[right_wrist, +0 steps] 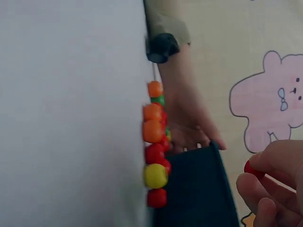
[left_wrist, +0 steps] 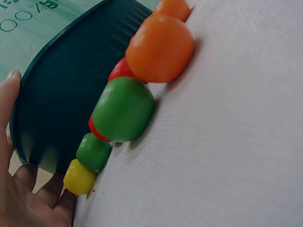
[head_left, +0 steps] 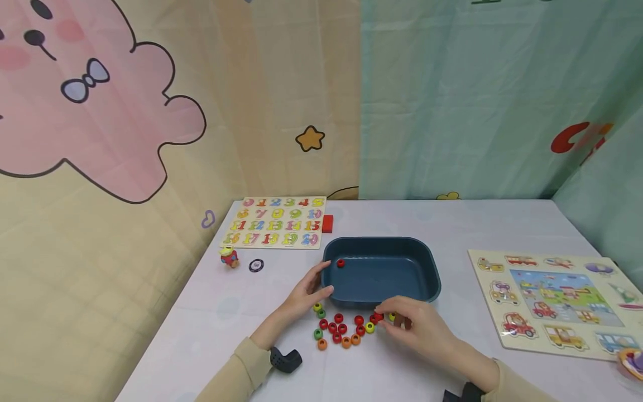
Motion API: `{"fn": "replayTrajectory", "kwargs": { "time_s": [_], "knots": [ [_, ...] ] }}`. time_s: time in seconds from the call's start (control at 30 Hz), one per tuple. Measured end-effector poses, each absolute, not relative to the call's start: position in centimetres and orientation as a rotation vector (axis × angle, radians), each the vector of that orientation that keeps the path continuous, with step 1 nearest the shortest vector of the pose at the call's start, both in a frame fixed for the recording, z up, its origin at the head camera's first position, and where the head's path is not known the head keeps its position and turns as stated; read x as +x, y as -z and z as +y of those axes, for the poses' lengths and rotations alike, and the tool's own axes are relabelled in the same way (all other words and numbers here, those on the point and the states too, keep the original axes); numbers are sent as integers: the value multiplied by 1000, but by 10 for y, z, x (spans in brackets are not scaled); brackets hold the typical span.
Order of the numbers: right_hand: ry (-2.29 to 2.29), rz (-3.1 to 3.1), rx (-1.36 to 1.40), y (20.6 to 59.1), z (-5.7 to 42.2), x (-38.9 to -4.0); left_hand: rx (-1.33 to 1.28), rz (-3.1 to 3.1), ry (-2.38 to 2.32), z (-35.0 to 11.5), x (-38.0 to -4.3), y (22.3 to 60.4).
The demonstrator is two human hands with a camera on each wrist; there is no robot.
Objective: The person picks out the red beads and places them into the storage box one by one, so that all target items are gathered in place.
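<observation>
A dark blue plastic tub (head_left: 382, 279) stands on the table with one red bead (head_left: 340, 263) inside, near its left end. My left hand (head_left: 305, 294) holds the tub's left end; in the left wrist view its thumb lies at the rim and the other fingers (left_wrist: 49, 191) are against the wall. Between thumb and fingertips, my right hand (head_left: 419, 326) pinches a red bead (right_wrist: 254, 169), just off the tub's front side. Loose round beads in red, orange, green and yellow lie before the tub, such as a green bead (left_wrist: 124, 109) and an orange bead (left_wrist: 161, 48).
A number puzzle board (head_left: 273, 222) lies at the back left beside a red block (head_left: 327, 224). Nearer are a small toy figure (head_left: 229, 257) and a round black-rimmed disc (head_left: 256, 265). A vehicle puzzle board (head_left: 557, 301) lies on the right. Printed curtains (head_left: 452, 111) hang behind the table.
</observation>
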State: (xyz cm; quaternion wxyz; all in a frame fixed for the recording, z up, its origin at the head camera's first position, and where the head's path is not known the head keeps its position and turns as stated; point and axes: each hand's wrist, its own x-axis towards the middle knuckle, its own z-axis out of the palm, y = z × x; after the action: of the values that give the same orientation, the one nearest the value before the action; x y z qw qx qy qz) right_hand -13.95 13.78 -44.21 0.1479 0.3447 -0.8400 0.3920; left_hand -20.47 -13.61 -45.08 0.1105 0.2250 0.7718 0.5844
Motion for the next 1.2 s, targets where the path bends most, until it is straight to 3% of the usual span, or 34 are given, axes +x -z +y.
{"fn": "replayTrajectory", "kwargs": {
  "time_s": [0.47,0.83,1.2],
  "knots": [
    [-1172,-2371,1103,379,118,-224,634,2261,-1711,-137,-204,450],
    [-1375,-2810,1038,403,98,-290,635,2255,-1726,-139,-215,473],
    [-1171,-3019,983,423,87,-311,628,2257,-1738,-140,-218,479]
  ]
}}
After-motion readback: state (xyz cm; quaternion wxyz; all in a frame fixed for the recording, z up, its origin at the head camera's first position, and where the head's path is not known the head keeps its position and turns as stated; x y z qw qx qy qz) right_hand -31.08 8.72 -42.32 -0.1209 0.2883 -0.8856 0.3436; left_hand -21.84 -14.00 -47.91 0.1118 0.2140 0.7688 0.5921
